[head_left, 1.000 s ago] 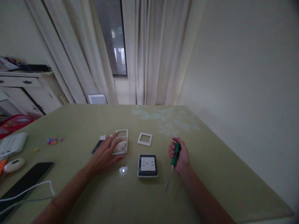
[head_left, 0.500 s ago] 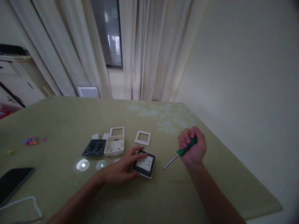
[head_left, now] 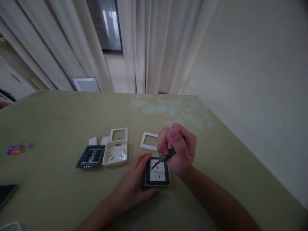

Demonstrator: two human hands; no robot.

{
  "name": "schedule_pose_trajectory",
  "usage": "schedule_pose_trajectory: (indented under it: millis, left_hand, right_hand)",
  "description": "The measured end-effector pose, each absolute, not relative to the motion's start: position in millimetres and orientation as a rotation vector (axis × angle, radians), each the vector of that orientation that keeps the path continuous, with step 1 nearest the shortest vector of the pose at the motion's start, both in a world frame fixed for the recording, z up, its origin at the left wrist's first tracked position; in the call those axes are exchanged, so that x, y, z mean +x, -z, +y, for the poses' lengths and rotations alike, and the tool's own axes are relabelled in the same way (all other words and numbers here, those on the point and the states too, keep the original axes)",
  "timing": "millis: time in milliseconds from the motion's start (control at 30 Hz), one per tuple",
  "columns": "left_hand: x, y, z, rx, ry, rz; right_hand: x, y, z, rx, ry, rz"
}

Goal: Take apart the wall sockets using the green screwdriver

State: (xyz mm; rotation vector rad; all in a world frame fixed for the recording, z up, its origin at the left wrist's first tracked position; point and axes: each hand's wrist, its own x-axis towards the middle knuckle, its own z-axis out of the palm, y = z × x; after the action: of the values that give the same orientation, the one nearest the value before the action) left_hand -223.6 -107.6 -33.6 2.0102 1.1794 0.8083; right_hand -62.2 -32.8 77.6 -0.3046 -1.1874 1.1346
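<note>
Right of the white back box [head_left: 115, 153], the left hand [head_left: 132, 184] grips the wall socket [head_left: 157, 179] between thumb and fingers while the right hand [head_left: 180, 149] clenches a green-handled screwdriver [head_left: 166, 156] over it, apparently positioning the tip, the next move calling for steady alignment.

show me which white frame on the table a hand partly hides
The rightmost white frame: the right hand covers its right edge. No hand covers the left frame, just beyond the white box.

White-faced socket [head_left: 157, 174], tilted green screwdriver [head_left: 164, 158] — perhaps touching
</note>
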Motion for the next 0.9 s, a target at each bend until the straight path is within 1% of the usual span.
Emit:
schedule_pose_trajectory:
  millis: [133, 267, 500, 800, 900]
  left_hand:
    - [-221, 43, -107, 1.983, -0.842, 1.191]
    - [-221, 37, -109, 1.988, -0.83, 1.193]
    - [-222, 33, -108, 1.998, -0.823, 1.155]
    - [-221, 34, -109, 2.005, -0.822, 1.183]
    - [-221, 31, -109, 2.021, -0.82, 1.186]
  right_hand:
    - [-66, -70, -34, -0.313, -1.161, -1.163]
    - [-70, -64, -35, -0.316, -1.224, -1.168]
    - [-68, -68, -40, -0.287, -1.144, -1.201]
    - [-70, -66, -37, -0.32, -1.167, -1.182]
    - [-68, -68, -33, -0.273, -1.12, -1.296]
